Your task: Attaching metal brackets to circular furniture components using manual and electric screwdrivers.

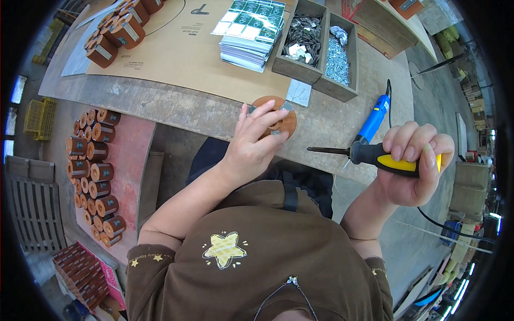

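Note:
My left hand [254,139] lies over a round brown wooden piece [290,122] at the bench's near edge, fingers spread across its top and gripping it. Small grey squares sit on that piece around a hole in its middle; my fingers hide part of it. Raised to the right, my right hand [415,160] is closed around a screwdriver [369,153] with a black and yellow handle. Its dark shaft points left toward the wooden piece, apart from it. Behind the screwdriver a blue corded electric screwdriver [373,120] lies on the bench.
Two wooden trays hold dark small parts [304,35] and silvery screws [337,61]. Left of them stands a stack of printed green-and-white sheets [249,40] on brown cardboard [176,48]. Brown wooden cylinders [126,32] stand far left; several more [99,168] fill a lower reddish surface [128,160].

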Tool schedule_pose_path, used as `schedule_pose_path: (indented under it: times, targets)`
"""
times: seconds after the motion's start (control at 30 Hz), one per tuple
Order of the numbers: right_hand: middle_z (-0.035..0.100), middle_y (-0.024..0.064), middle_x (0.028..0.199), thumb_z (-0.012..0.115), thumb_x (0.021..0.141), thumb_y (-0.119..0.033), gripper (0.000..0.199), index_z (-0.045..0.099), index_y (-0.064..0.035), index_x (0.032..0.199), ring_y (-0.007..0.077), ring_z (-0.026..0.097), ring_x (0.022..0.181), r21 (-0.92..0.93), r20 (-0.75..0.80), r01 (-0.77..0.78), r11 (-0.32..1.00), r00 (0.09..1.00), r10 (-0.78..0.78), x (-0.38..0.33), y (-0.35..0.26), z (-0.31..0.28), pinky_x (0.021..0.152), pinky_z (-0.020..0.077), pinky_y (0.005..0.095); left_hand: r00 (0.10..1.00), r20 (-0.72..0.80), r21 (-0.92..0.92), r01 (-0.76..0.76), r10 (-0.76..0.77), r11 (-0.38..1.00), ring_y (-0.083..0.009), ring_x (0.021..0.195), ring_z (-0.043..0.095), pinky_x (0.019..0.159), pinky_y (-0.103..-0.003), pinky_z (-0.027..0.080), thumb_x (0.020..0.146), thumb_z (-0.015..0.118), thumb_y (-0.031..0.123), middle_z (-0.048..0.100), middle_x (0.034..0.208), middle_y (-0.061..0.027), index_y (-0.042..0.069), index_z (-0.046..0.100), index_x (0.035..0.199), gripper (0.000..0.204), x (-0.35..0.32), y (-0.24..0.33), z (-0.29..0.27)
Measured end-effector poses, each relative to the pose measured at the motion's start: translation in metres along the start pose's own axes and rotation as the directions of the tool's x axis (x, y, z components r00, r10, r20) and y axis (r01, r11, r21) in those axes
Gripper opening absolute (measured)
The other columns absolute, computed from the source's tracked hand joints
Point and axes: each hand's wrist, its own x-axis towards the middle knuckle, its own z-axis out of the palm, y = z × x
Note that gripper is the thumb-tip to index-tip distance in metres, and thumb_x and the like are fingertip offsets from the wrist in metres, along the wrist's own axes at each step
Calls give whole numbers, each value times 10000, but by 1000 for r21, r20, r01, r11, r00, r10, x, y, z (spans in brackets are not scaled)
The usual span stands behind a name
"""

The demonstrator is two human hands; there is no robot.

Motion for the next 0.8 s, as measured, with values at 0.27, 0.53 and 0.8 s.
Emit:
schedule_pose_path:
  times: [0.27,0.53,0.8]
  targets:
    - [465,83,684,437,831,-95,71,393,-69,880,162,489,577,12,-13,-1,1000,1000,1,-4,0,-3,553,458,294,977,-184,-234,63,-108,970,-306,1128,492,989,-471,311,610,735,23,529,1176,-132,35,621,845,261,-3,-4,5]
    - [459,83,678,446,830,-91,79,385,-62,870,155,464,565,55,-43,30,998,999,-28,-1,2,4,534,438,294,998,-59,-237,17,-32,971,-350,1109,497,941,-436,384,620,748,38,543,1130,-176,-13,595,886,312,4,-12,-13]
    - [429,70,657,446,819,-72,75,374,-58,835,144,441,554,-16,-103,-30,999,994,28,-6,4,1,513,407,266,999,41,-60,6,-4,998,-355,1160,418,937,-420,377,553,712,-4,485,1151,-156,-13,534,967,451,3,-1,-20]
